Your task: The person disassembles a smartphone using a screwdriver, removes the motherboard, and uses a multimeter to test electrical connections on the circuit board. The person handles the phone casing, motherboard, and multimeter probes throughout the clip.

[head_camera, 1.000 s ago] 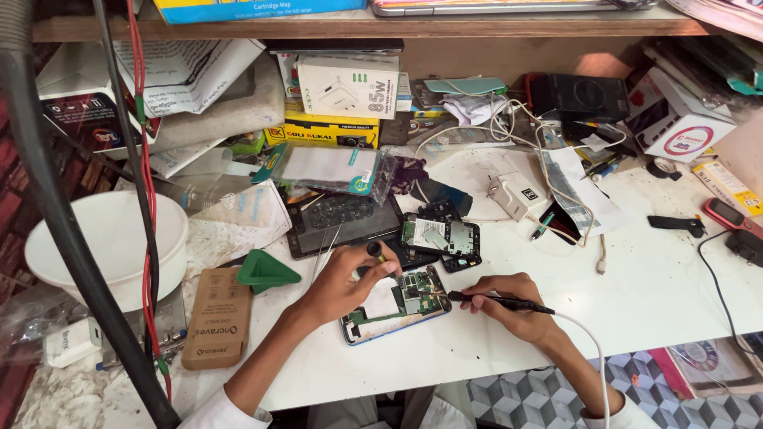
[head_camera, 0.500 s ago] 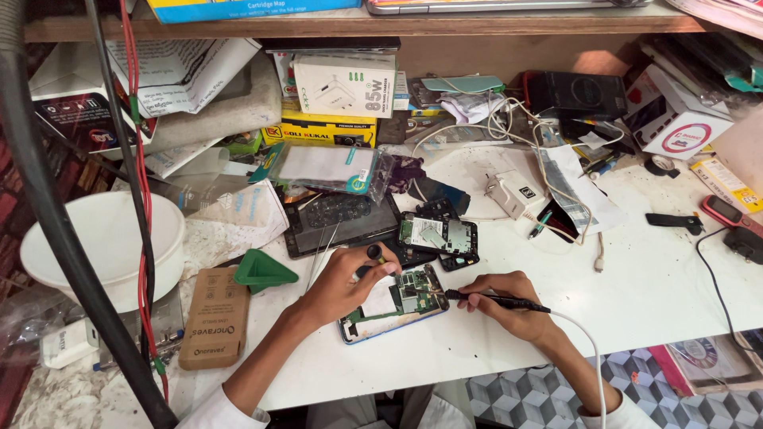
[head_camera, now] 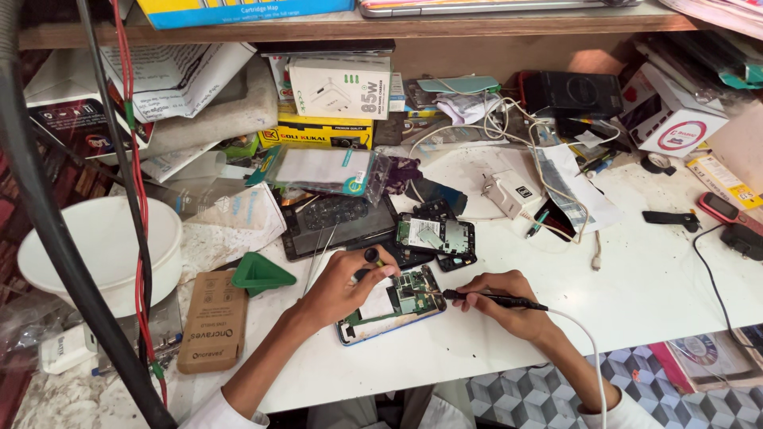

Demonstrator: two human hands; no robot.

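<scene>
Near the table's front edge, the opened phone (head_camera: 391, 304) is steadied by the left hand (head_camera: 343, 287), closed on a black-handled tool (head_camera: 370, 260). The right hand (head_camera: 509, 299) grips a corded soldering iron (head_camera: 493, 299), tip unmoved at the exposed green board. Farther back lies another dismantled phone (head_camera: 435, 237)

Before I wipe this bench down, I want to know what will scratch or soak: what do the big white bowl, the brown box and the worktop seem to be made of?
White bowl: looks like matte plastic, thin rim, no glaze shine; ceramic not excluded.
Brown box: kraft cardboard, dull fibrous brown with folded edges.
Worktop: smooth white surface, likely laminate or painted board; scuffed and dark-speckled.
</scene>
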